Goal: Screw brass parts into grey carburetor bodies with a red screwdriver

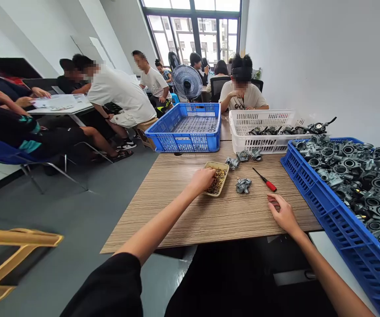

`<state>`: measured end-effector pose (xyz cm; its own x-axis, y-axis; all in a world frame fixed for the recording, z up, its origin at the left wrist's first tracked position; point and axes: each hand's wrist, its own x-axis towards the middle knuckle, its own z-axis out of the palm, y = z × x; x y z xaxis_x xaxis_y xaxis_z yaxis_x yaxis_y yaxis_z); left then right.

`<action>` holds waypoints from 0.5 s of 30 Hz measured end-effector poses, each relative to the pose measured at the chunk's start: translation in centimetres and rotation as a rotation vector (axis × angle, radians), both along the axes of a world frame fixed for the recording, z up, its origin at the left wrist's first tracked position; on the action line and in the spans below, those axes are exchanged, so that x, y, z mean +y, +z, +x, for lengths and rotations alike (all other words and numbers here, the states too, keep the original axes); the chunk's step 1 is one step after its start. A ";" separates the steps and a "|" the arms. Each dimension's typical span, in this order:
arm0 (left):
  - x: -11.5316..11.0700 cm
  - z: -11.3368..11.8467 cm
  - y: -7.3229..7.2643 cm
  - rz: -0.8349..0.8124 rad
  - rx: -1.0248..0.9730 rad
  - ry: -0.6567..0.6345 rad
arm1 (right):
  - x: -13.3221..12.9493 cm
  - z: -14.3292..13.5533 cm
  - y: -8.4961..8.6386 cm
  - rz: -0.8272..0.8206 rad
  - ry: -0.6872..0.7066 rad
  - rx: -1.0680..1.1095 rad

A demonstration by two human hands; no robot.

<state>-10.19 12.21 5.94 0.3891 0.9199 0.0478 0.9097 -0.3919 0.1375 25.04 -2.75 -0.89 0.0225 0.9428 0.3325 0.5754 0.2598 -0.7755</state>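
Observation:
My left hand (203, 180) reaches over the near-left rim of a small cream tray (226, 167). Its fingers are closed, with the tips down among small brass-coloured parts (217, 184); what they pinch is hidden. My right hand (282, 212) rests at the table's near side, open and loosely curved, holding nothing. Just beyond its fingertips lies a screwdriver (270, 185) with a red handle and dark shaft. One grey metal carburetor body (243, 185) lies right of the tray. Several more carburetor bodies (242, 156) sit in a row behind it.
A blue crate (328, 207) heaped with carburetor bodies stands along the right. At the table's far side are a white crate (259, 143) holding assemblies and a blue crate (186, 141). Beyond sits a co-worker (259, 100). A yellow stool (18, 240) stands on the floor at left.

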 end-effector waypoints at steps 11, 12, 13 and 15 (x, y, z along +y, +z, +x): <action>0.7 -0.3 0.0 -0.098 -0.387 0.013 | 0.2 0.2 -0.3 0.002 0.005 0.002; 0.8 -0.2 0.0 -0.115 -0.421 0.010 | 0.1 0.2 -0.3 -0.002 0.004 0.003; 0.8 -0.1 -0.1 -0.130 -0.443 0.007 | 0.1 0.1 -0.3 -0.004 0.003 0.002; 0.9 0.1 -0.3 -0.154 -0.464 0.000 | 0.1 0.1 -0.2 -0.004 0.004 -0.002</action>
